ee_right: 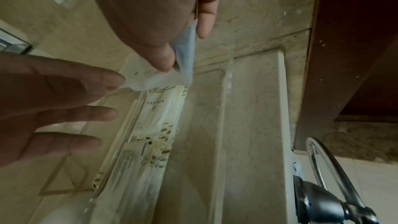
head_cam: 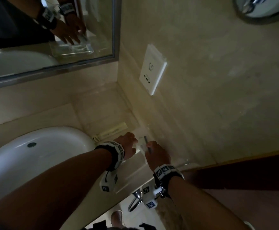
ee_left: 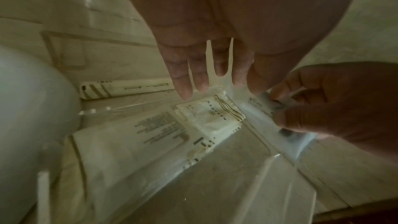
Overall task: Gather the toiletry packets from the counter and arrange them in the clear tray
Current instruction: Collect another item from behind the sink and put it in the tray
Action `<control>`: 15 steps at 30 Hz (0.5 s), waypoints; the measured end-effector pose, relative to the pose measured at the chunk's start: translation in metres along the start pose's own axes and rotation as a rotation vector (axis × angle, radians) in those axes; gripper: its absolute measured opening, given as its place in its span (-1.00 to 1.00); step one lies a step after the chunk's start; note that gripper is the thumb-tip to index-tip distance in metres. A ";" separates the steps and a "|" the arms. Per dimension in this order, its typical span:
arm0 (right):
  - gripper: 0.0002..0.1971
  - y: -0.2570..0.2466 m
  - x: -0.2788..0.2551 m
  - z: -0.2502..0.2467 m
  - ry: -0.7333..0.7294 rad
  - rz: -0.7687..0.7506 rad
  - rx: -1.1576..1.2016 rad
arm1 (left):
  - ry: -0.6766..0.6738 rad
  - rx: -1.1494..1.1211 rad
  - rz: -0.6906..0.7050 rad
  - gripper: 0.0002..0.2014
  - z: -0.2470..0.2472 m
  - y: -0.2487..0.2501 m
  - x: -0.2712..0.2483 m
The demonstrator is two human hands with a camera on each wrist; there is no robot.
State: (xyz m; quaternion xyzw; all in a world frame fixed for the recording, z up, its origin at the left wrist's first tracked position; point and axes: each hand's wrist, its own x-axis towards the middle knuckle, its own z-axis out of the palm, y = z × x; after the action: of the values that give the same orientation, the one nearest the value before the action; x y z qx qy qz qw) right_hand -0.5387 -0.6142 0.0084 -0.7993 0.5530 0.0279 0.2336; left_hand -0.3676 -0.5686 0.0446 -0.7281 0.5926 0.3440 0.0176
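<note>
Right now the right hand (ee_left: 336, 101) pinches one thin pale packet (ee_left: 267, 108) between thumb and curled fingers, holding it on edge at the right end of the clear tray (ee_left: 269, 163), against the tray's far corner. From the right wrist the same packet (ee_right: 183, 54) shows a bluish face and a crumpled white lower edge under the thumb. The left hand (ee_left: 215, 48) grasps nothing: its four fingers (ee_left: 183, 81) are straight and spread, tips pointing down just above the packets, and whether they touch one cannot be told. Two packets already lie flat in the tray: a large white sachet (ee_left: 129, 144) with dark printed text, and a smaller white sachet (ee_left: 211, 115) with brown stripes overlapping its far end. One long narrow cream box (ee_left: 127, 88) lies on the counter (ee_left: 355, 168) just outside the tray's far wall, beside the basin. In the head view both hands, left (head_cam: 127, 143) and right (head_cam: 157, 151), meet in the counter's corner next to the one white sink (head_cam: 41, 146); each wrist carries one strapped band with black-and-white markers. One framed mirror (head_cam: 52, 39) hangs above the sink, one white wall socket plate (head_cam: 152, 73) sits on the side wall, and one chrome towel ring (ee_right: 327, 163) hangs below the counter's front edge.
</note>
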 end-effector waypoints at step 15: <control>-0.69 0.002 0.014 0.016 -0.052 -0.046 -0.196 | -0.115 0.302 0.122 -0.38 0.009 0.006 0.027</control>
State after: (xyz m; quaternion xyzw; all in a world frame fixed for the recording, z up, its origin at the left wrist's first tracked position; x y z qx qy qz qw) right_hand -0.5313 -0.6204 -0.0110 -0.8298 0.5228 0.0972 0.1690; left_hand -0.3756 -0.5897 0.0260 -0.6592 0.6786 0.2925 0.1397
